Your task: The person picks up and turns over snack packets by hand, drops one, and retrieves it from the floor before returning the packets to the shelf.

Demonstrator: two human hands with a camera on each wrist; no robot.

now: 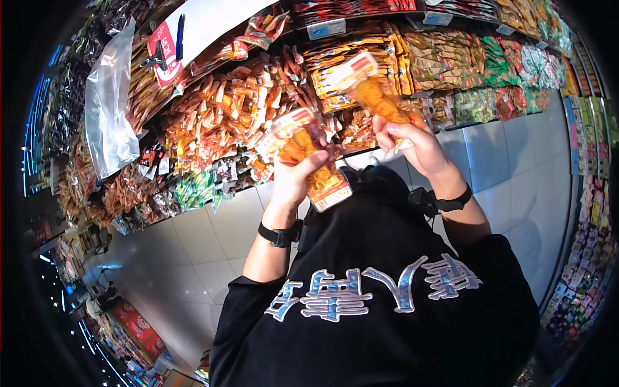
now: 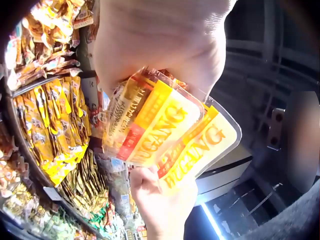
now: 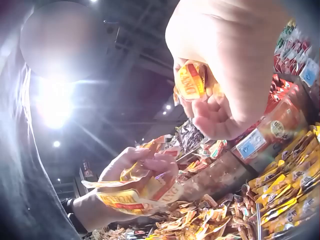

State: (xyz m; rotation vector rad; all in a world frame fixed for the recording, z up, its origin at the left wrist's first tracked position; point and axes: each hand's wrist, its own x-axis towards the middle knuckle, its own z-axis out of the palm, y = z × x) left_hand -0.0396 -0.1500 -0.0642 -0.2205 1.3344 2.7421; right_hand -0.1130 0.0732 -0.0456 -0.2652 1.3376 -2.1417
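Snack packets: two flat, shiny packs with orange and yellow print. They are held up in front of the chest, near the middle of the head view. The left wrist view shows one lying on top of the other.
Left hand: fingers and thumb are curled round the two packs, gripping them from the 7 o'clock side.
Single packet: the same kind of pack, held higher, at 1 o'clock from the other two. It is near them, but I cannot tell if they touch.
Right hand: closed round the bottom end of the single packet, which sticks up out of the fist.
How they feel: I think they are light and thin. The wrap looks smooth and slippery, and soft enough to bend and crinkle. The food inside could get crushed by a hard squeeze.
Where to hold: best across the middle or at a flat sealed edge. Put the thumb on one face and the fingers on the other, so the packs do not slide apart.
Shelves: rows of many more packs, at 12 o'clock from the hands.
Plastic bag: clear, hanging at 9 o'clock.
Floor: pale tiles, at 7 o'clock.
Shirt: black with silver letters, at 6 o'clock.
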